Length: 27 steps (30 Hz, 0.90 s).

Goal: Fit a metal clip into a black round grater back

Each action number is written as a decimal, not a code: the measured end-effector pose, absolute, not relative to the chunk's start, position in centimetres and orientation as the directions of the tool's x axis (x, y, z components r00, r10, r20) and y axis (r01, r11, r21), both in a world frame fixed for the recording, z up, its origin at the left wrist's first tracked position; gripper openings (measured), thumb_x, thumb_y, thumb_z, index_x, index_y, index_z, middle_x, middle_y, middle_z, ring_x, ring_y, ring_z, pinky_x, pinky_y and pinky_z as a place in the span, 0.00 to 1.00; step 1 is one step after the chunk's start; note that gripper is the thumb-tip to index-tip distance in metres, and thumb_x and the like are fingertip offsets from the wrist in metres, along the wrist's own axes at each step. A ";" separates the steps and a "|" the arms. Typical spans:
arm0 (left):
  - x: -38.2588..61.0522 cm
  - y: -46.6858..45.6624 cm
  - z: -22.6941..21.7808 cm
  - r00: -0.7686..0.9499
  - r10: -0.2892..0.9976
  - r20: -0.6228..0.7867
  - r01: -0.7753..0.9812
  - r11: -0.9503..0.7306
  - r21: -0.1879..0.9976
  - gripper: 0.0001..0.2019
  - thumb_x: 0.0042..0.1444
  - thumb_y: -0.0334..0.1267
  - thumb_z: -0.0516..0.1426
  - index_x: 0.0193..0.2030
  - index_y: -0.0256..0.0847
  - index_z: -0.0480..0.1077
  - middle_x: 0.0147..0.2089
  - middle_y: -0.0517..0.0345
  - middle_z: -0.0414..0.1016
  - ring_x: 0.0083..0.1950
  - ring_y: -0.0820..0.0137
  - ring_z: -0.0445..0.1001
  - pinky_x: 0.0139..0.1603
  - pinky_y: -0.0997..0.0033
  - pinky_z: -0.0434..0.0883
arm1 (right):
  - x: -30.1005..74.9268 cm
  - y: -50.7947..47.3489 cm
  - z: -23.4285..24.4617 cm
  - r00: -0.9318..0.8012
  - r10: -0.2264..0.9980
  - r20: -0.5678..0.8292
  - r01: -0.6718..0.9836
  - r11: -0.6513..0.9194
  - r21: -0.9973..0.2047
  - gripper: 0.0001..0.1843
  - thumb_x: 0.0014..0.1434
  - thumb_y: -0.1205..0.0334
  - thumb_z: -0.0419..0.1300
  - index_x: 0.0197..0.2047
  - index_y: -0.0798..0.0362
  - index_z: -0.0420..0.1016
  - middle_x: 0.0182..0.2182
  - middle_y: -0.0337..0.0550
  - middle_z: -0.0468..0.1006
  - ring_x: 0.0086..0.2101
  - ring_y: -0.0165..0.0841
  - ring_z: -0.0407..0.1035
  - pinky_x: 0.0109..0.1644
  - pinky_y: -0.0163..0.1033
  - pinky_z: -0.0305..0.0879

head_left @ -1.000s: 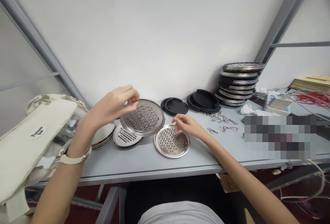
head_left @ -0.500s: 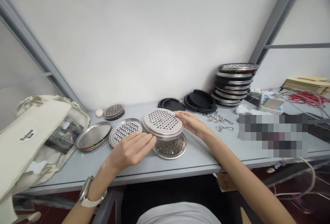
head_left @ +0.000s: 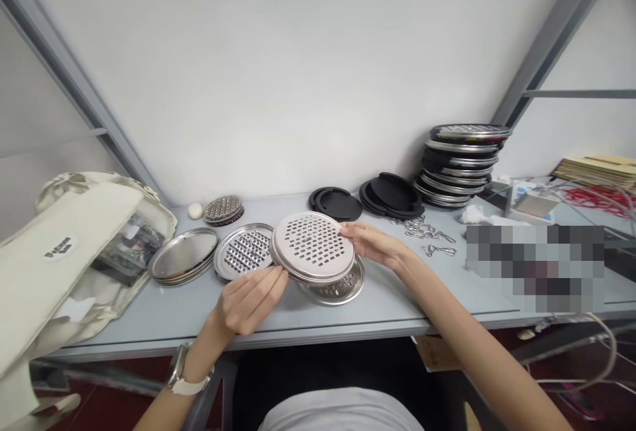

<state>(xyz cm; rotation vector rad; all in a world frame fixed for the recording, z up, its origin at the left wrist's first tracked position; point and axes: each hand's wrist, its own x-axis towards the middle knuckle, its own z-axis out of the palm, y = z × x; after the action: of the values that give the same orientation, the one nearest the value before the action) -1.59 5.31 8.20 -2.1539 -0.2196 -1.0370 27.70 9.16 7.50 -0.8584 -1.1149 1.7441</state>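
Both my hands hold a round perforated steel disc (head_left: 312,245) just above the grey table (head_left: 387,298), tilted toward me. My left hand (head_left: 248,302) grips its near-left rim with bent fingers. My right hand (head_left: 372,244) holds the right rim. Under the held disc lies another perforated steel disc (head_left: 342,287) flat on the table. To the left lie a grater disc with slots (head_left: 243,252) and a plain steel plate (head_left: 183,255).
A cream bag (head_left: 64,245) lies at the left. At the back stand a small perforated disc (head_left: 223,209), black round lids (head_left: 392,196), a tall stack of rimmed discs (head_left: 462,163) and loose metal clips (head_left: 427,232). Cables and cardboard sit at the right.
One second ago my left hand held the disc raised at the left; both hands have since brought it over the flat perforated disc and tilted it toward me.
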 end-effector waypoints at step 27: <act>-10.2 10.2 12.4 -0.150 0.829 0.539 0.786 -0.231 0.574 0.14 0.48 0.48 0.58 0.33 0.39 0.72 0.29 0.59 0.75 0.31 0.68 0.74 0.35 0.73 0.69 | 27.8 8.9 8.0 -0.302 0.948 -0.098 -0.458 -0.234 -0.858 0.07 0.54 0.60 0.68 0.35 0.55 0.78 0.32 0.43 0.82 0.33 0.30 0.75 0.42 0.35 0.70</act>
<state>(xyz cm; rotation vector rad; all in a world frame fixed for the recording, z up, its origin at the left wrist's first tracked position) -10.24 10.22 12.45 -2.0797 -1.9769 -1.3954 27.76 8.91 8.01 -0.7933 -0.9108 1.7332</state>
